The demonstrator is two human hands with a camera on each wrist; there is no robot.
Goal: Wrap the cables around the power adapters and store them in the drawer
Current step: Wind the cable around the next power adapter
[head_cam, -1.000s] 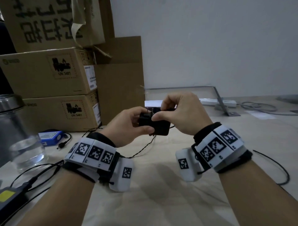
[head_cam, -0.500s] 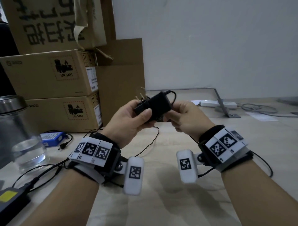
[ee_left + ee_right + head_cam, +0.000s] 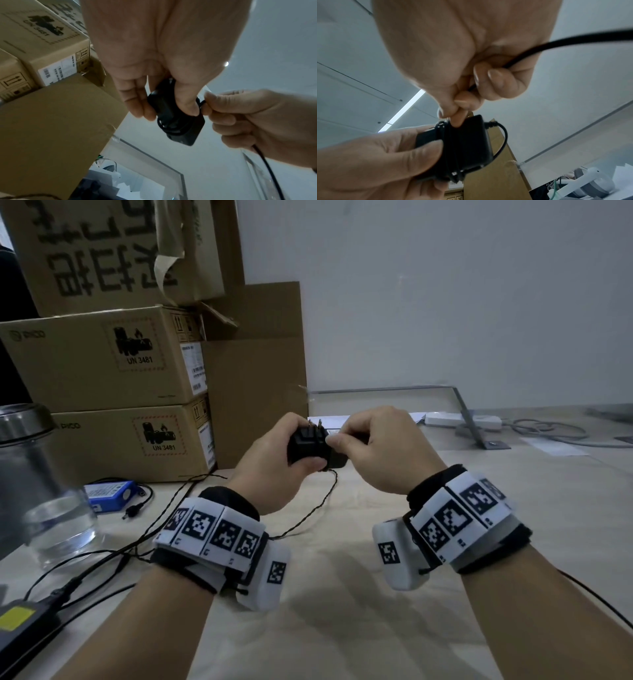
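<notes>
Adapter, head view: black power adapter (image 3: 310,445) held above the pale table (image 3: 342,628), between both hands, prongs pointing up.
Surroundings, head view: stacked cardboard boxes (image 3: 102,361) stand behind and left; a glass jar (image 3: 37,484) with metal lid sits at the far left; a blue battery pack (image 3: 109,496) lies near the boxes; a second black adapter with a yellow label (image 3: 20,625) lies at the bottom-left edge; a white power strip (image 3: 462,419) lies far right by a metal bracket (image 3: 472,422).
Cable, head view: thin black cable (image 3: 329,494) hangs from the adapter down to the table and trails left.
Left hand, head view: left hand (image 3: 270,463) curls round the adapter's body, thumb on its near face.
Right hand, head view: right hand (image 3: 383,446) closes in a pinch right beside the adapter.
Left wrist view: left fingers (image 3: 137,102) and thumb clamp the adapter (image 3: 180,128); several cable turns lie around its middle; the right hand (image 3: 257,121) pinches the cable (image 3: 267,165) just beside the thumb.
Right wrist view: right hand (image 3: 471,67) grips the cable (image 3: 573,39), which runs through its curled fingers, forefinger tip touching the adapter (image 3: 471,146); left hand (image 3: 376,162) holds the adapter from below; wound loops cross its body, and a loose loop arcs off its strain relief.
Obstruction: nothing lies between the hands and the adapter.
</notes>
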